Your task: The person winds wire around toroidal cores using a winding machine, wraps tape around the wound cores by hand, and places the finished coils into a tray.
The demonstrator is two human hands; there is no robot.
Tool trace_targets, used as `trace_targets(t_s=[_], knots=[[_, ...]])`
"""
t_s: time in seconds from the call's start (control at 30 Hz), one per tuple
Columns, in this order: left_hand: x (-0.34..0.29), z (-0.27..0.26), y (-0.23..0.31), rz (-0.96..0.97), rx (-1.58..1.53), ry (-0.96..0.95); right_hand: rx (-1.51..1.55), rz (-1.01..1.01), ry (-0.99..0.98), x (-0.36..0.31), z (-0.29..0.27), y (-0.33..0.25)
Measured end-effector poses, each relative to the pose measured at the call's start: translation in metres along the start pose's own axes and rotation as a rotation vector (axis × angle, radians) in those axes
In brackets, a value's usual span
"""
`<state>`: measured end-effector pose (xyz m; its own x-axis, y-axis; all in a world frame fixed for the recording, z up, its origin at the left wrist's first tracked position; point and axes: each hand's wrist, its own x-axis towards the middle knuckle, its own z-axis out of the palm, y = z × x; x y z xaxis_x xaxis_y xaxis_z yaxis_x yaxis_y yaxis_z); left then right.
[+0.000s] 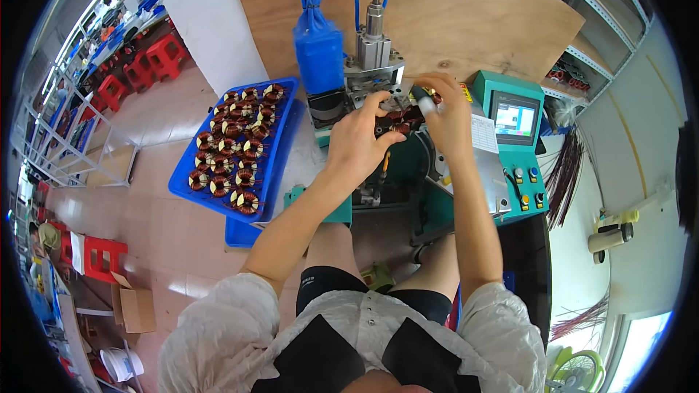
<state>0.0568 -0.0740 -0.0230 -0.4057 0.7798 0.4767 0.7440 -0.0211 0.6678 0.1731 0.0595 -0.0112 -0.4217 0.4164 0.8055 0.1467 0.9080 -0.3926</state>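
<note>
Both my hands are raised to the head of a teal bench machine (466, 175). My left hand (359, 137) reaches into the metal jig under the pneumatic cylinder (373, 33), fingers near a copper-wound toroid coil (399, 125) seated there. My right hand (445, 118) is closed around a small dark tool with a white tip (422, 97), held just right of the jig. Whether the left fingers grip the coil I cannot tell.
A blue tray (182, 188) holding several copper toroid coils (234, 149) sits to my left. A blue-wrapped unit (318, 47) with blue hoses stands behind the jig. The control panel screen (515, 118) and buttons are at right. Red stools (156, 58) and a cardboard box (135, 307) stand on the floor.
</note>
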Motion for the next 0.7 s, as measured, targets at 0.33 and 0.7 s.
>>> trace_targets(t_s=[0.33,0.7], knots=[[-0.007,0.019,0.006,0.128,0.136,0.117,0.503,0.376,0.008,-0.109,0.058,0.008],[0.005,0.009,0.01,0.086,0.182,-0.024,1.018,0.817,0.138,-0.099,0.043,-0.057]])
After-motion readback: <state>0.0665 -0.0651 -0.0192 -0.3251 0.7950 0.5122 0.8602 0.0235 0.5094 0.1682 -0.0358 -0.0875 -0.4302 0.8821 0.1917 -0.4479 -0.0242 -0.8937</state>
